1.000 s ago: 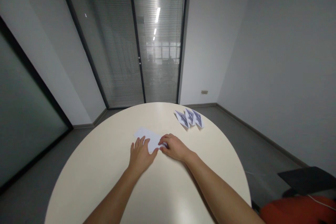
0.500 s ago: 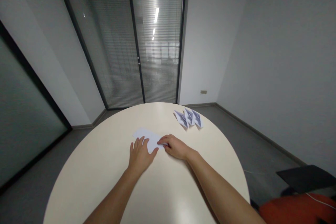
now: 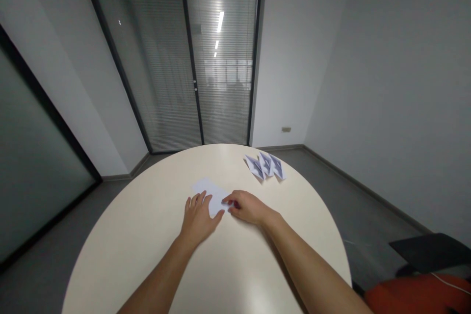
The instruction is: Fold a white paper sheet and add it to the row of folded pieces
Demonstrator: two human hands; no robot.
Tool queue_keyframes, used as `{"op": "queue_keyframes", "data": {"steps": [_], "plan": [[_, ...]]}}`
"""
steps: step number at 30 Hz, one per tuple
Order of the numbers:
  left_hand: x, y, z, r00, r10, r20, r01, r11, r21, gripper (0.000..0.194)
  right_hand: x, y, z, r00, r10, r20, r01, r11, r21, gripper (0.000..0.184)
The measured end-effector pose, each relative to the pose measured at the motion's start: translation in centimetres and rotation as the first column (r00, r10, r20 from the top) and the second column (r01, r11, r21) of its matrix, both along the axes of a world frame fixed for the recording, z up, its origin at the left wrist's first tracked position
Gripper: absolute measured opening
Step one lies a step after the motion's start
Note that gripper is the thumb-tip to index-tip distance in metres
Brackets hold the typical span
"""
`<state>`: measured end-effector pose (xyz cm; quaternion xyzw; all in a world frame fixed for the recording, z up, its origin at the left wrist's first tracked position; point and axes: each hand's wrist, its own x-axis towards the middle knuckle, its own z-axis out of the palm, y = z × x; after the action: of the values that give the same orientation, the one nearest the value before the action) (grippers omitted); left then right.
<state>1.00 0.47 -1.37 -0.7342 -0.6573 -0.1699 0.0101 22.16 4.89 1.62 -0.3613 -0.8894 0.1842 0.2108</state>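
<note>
A sheet of white paper [image 3: 216, 198] lies on the round cream table [image 3: 147, 235], partly covered by both hands. My left hand [image 3: 199, 216] rests on its near left part, fingers spread and thumb reaching toward the right hand. At the paper's right end, my right hand [image 3: 246, 206] is closed in a pinch, fingertips and thumb on the paper's edge. The exact fold under the right fingers is hidden.
Three folded paper pieces [image 3: 265, 166], white with blue-grey shaded insides, stand in a row at the table's far right. An orange chair seat [image 3: 415, 294] and a black panel [image 3: 434, 251] are at the lower right. Glass doors [image 3: 172, 59] stand beyond the table.
The paper has shifted slightly to the right and turned a little under my hands. My left hand has slid slightly right with it; the right hand keeps its pinch at the edge.
</note>
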Motion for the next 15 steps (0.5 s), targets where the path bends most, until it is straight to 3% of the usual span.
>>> {"op": "queue_keyframes", "data": {"steps": [4, 7, 15], "plan": [[0.0, 0.0, -0.2, 1.000, -0.011, 0.005, 0.011, 1.000, -0.011, 0.062, 0.1, 0.1, -0.5, 1.000, 0.023, 0.005, -0.023, 0.997, 0.077, 0.036], [0.0, -0.1, 0.0, 1.000, -0.029, -0.005, 0.029, 0.999, -0.021, 0.060, 0.2, 0.1, -0.3, 0.998, 0.031, 0.056, -0.035, 0.998, 0.059, 0.038], [-0.8, -0.6, 1.3, 0.981, -0.190, -0.022, 0.190, 0.982, -0.004, 0.054, -0.2, -0.9, 2.3, 0.991, 0.040, 0.126, -0.047, 0.997, 0.057, 0.028]]}}
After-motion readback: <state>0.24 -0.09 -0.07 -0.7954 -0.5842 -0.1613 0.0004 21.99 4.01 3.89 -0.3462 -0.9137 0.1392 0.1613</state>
